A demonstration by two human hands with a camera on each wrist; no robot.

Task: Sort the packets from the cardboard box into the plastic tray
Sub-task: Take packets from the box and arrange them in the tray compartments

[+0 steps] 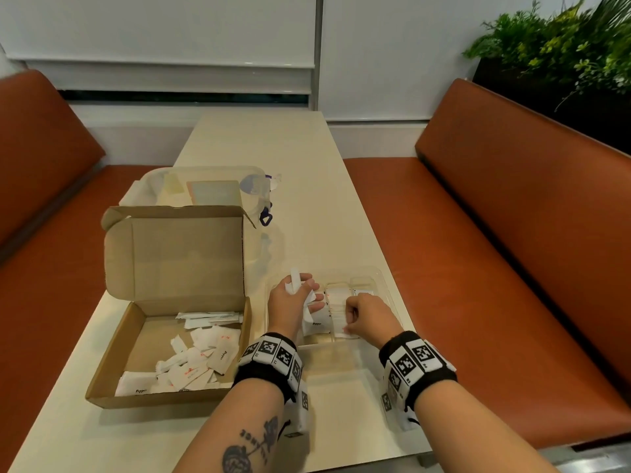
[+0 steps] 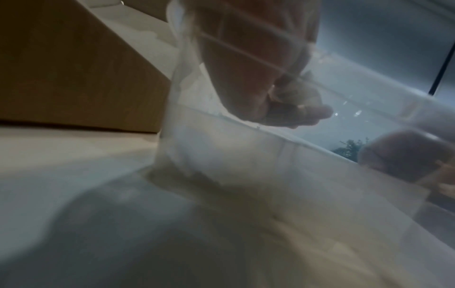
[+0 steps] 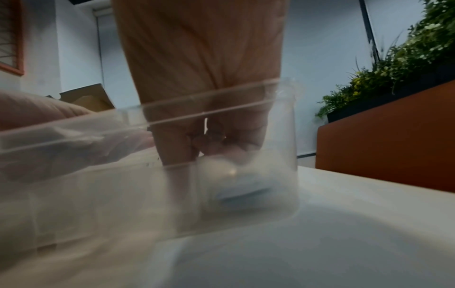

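The open cardboard box (image 1: 153, 399) sits at the left and holds several loose white packets (image 1: 198, 363). To its right lies the clear plastic tray (image 1: 374, 273), with white packets stacked in its compartments. My left hand (image 1: 307, 295) hovers over the tray's left side, gripping a bunch of white packets (image 1: 295, 283). My right hand (image 1: 350, 322) is curled inside the tray's middle compartment and pinches a white packet (image 1: 348, 333) near the front wall. In the wrist views both hands show blurred through the tray wall (image 2: 246, 155) (image 3: 98, 175).
A clear lidded storage container (image 1: 205, 189) stands behind the box. The cream table (image 1: 290, 165) runs away from me between two orange benches (image 1: 478, 268). A planter with green foliage (image 1: 563, 46) stands behind the right bench.
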